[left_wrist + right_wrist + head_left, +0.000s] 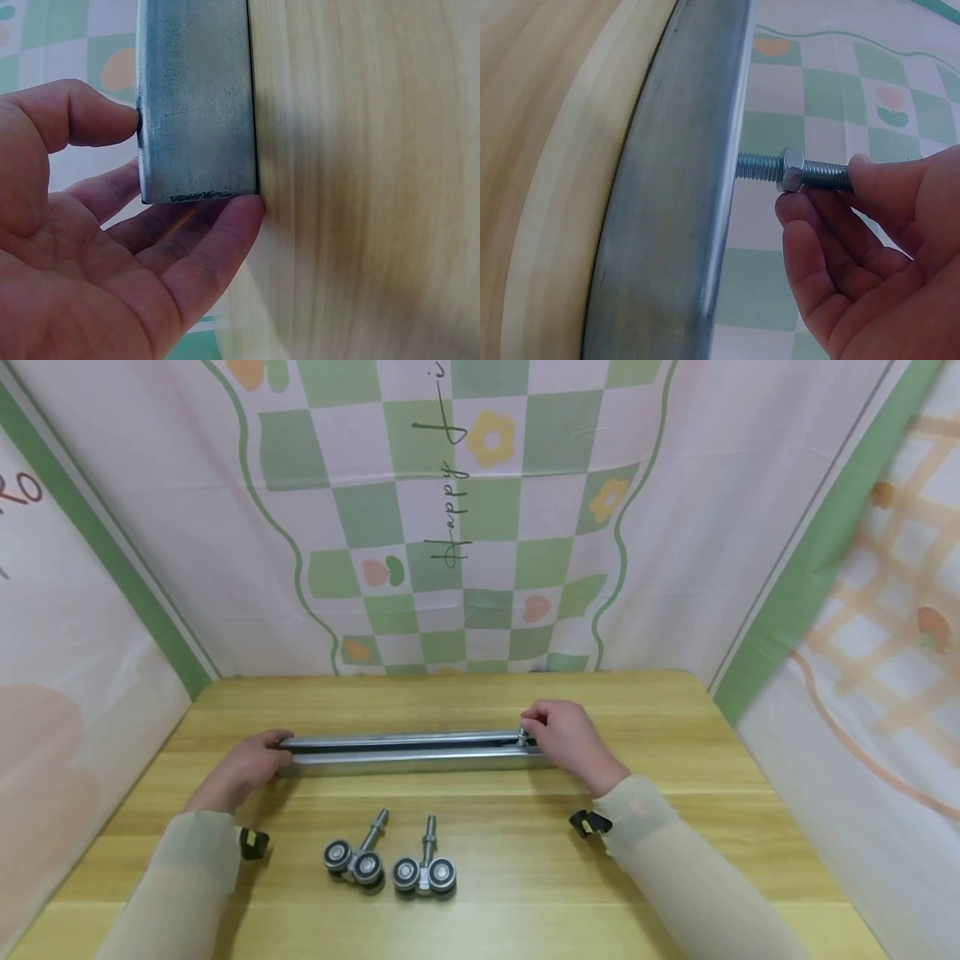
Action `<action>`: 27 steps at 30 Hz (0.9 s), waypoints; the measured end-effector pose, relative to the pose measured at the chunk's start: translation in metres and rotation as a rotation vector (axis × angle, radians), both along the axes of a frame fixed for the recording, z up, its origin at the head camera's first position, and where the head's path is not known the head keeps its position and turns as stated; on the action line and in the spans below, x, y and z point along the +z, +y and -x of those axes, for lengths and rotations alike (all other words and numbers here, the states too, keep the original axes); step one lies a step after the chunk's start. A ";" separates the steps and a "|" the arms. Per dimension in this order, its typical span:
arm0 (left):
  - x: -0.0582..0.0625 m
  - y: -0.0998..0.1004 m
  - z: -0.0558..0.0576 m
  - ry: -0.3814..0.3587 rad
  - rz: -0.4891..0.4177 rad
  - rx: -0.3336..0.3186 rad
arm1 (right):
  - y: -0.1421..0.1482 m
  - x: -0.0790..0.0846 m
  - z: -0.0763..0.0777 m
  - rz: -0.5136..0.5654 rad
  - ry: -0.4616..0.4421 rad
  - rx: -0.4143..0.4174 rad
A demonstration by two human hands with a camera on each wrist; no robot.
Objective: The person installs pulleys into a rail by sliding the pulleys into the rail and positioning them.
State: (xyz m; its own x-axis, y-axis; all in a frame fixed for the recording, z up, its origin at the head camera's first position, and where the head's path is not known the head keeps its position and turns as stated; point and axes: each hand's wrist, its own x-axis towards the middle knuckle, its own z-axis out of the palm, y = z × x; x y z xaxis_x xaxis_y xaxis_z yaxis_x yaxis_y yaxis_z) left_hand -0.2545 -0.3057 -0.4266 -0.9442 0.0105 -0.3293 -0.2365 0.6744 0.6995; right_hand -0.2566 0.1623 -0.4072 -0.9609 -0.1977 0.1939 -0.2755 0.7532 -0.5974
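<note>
A metal channel rail [420,765] lies across the table with its long slot facing up. My left hand [251,764] holds the rail's left end; in the left wrist view the thumb [105,124] presses the slotted edge and the fingers reach round the end. With my right hand [566,735] I pinch a threaded bolt [761,166] by its tip, close to the rail's right end. A hex nut [791,170] sits partway along the bolt, which stands up out of the slot. The bolt's lower part is hidden inside the rail.
Two roller trolleys lie on the table in front of the rail: a left one [356,862] with its bolt slanting right, and a right one [424,872] with its bolt pointing away. Printed curtains [480,527] hang behind the table [525,893] and at both sides.
</note>
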 end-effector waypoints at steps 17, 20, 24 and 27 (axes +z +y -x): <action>-0.003 -0.002 0.001 0.006 -0.016 -0.001 | -0.027 0.001 0.003 -0.058 0.017 0.057; -0.003 -0.002 0.001 0.013 -0.016 -0.005 | -0.033 0.001 0.004 -0.090 0.034 0.064; -0.003 -0.002 0.001 0.015 -0.025 0.000 | -0.040 0.001 0.005 -0.106 0.034 0.071; -0.002 -0.001 0.001 0.012 -0.027 0.000 | -0.046 0.001 0.006 -0.111 0.042 0.079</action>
State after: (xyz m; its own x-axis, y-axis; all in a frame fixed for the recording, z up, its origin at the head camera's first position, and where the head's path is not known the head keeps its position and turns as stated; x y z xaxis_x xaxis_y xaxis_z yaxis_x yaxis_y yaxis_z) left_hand -0.2551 -0.3067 -0.4288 -0.9479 0.0196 -0.3180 -0.2281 0.6554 0.7200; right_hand -0.2626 0.1167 -0.4061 -0.9331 -0.2948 0.2061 -0.3594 0.7887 -0.4987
